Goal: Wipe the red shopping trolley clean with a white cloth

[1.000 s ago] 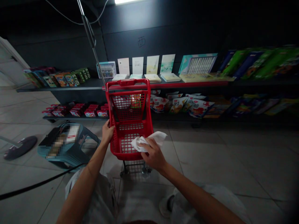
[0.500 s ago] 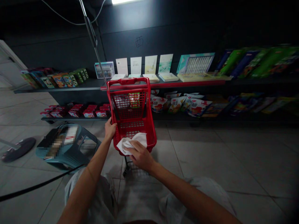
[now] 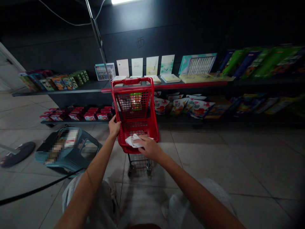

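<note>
A small red shopping cart [image 3: 137,122] with a mesh basket stands in front of me, its handle towards the shelf. My left hand [image 3: 114,126] grips the left rim of the basket, fingers closed round the edge. In my right hand [image 3: 150,147] is a crumpled white cloth [image 3: 133,140], pressed on the near rim of the basket. Part of the cloth is covered by my fingers. Below the basket, the cart's thin metal legs and dark wheels [image 3: 130,171] rest on the tiled floor.
Behind the cart runs a dark shelf [image 3: 200,83] with books, boxes and snack bags [image 3: 202,108]. To my left are a blue-grey plastic stool [image 3: 89,140] bearing blurred items, a round stand base [image 3: 20,154] and a black cable [image 3: 43,188]. A metal pole [image 3: 97,35] rises behind the cart.
My right hand and the cloth have shifted slightly right and up along the near rim. The basket's near end has tilted or moved up, showing more of the legs. My left hand keeps its hold.
</note>
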`<state>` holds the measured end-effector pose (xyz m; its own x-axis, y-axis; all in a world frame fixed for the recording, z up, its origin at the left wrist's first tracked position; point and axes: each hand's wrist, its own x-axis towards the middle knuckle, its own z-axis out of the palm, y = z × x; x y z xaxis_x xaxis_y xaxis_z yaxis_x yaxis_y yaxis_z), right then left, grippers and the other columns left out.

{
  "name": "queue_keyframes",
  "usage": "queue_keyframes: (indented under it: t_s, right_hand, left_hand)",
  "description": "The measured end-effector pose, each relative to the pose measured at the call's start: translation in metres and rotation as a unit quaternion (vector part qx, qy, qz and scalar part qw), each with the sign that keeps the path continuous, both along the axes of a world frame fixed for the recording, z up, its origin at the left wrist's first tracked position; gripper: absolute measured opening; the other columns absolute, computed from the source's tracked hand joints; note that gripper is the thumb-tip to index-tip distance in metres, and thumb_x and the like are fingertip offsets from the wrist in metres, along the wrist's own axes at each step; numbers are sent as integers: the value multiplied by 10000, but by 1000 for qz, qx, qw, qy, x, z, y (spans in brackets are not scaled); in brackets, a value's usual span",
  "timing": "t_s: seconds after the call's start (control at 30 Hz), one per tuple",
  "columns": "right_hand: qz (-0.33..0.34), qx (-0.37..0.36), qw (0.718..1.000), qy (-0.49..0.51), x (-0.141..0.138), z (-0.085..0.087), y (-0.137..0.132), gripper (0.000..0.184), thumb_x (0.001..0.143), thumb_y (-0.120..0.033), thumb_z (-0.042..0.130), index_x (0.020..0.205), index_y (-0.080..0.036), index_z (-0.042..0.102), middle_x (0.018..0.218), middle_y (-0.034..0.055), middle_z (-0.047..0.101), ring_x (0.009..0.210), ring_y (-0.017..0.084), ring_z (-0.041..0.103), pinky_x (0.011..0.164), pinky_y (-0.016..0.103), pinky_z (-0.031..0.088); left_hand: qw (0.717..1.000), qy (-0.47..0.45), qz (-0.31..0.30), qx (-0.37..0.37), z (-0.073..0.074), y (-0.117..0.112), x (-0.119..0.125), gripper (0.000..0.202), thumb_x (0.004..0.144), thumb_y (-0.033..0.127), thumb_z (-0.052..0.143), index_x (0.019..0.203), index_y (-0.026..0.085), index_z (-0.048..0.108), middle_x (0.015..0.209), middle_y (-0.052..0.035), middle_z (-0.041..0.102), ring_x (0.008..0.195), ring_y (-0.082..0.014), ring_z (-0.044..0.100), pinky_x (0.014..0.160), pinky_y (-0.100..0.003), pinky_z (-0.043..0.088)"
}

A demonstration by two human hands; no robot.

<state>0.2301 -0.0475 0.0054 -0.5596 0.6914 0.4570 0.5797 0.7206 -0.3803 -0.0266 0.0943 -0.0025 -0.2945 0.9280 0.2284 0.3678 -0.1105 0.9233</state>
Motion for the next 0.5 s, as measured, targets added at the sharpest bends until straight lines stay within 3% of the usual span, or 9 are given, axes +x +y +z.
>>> queue_keyframes:
  t_s: [0.1,0.23,0.33,0.5]
  right_hand:
    - [-9,-26,999,-22,37,10,15,386,861,-99,642,1193,-241,777,1300,91,703,1179,232,665,1030,385,563]
    - [7,-26,999,-23,74,16,25,350,849,-71,644,1117,-242,789,1262,85,706,1180,222,663,1055,390,548]
    - [-14,-5,1000,-15,76,14,21,346,847,-63,639,1101,-252,778,1238,80,698,1192,234,642,1056,405,546]
    - [-118,27,992,31,62,12,13,366,843,-75,621,1151,-235,738,1203,103,659,1174,272,616,1036,422,545]
  left_hand:
    - [999,21,30,6,3,4,3,718,673,201,640,1388,177,701,1141,-46,802,1059,-271,740,1038,-375,539]
    - [999,28,22,14,6,9,7,699,668,192,625,1360,182,720,1117,-31,807,1029,-253,741,998,-334,546]
    - [999,30,16,20,6,13,8,679,665,191,613,1333,174,733,1092,-34,809,984,-240,741,959,-307,551]
    - [999,45,25,12,11,14,7,655,666,184,620,1309,152,744,1054,-57,811,981,-259,731,979,-332,536]
